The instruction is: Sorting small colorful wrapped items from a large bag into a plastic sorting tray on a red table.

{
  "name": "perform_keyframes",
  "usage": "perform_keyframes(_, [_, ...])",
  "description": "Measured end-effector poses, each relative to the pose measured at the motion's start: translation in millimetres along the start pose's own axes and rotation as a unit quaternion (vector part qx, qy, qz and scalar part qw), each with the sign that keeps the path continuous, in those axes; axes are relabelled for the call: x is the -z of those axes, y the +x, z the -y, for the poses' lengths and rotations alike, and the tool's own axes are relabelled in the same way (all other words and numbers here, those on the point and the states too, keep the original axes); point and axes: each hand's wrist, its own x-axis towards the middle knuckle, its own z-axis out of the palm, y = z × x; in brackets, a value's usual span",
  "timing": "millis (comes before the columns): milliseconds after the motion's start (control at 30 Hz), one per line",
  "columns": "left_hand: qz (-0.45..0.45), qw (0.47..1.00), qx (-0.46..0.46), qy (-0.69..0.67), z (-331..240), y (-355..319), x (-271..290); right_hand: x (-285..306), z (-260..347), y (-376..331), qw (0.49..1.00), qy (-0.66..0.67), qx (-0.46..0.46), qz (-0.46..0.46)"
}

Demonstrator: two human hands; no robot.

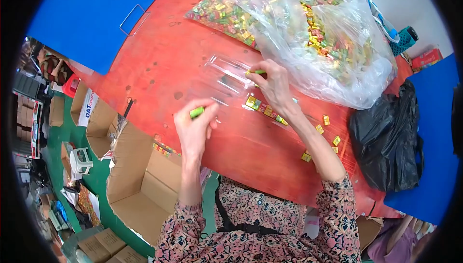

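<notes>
My left hand (190,125) is closed around a small green wrapped piece (197,112), just over the red tabletop. Farther right, my right hand (275,82) pinches another small yellow-green wrapped piece (258,72) above transparent plastic trays (224,72). Motion blurs the near part of those trays, so I cannot tell how many there are. Just below my right hand lies a narrow transparent tray (266,110) holding a row of small yellow, red and green wrapped pieces. Several loose yellow pieces (326,119) are scattered to the right of my right forearm.
A large transparent bag (284,26) full of colourful wrapped pieces covers the table's far right. A black plastic bag (386,137) sits at the right edge. Open cardboard boxes (144,186) stand left of the red table (159,36); a blue panel (96,17) occupies the far left.
</notes>
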Motion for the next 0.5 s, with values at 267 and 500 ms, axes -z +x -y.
perform_keyframes(267, [0.043, 0.992, -0.094, 0.073, 13, 112, -8, -55, -31, 25, 0.993, -0.109, 0.044, 0.034])
perform_keyframes(500, [0.069, 0.922, -0.228, 0.306, 34, 148, -19, -51, -29, 24, 0.987, -0.135, 0.046, 0.078])
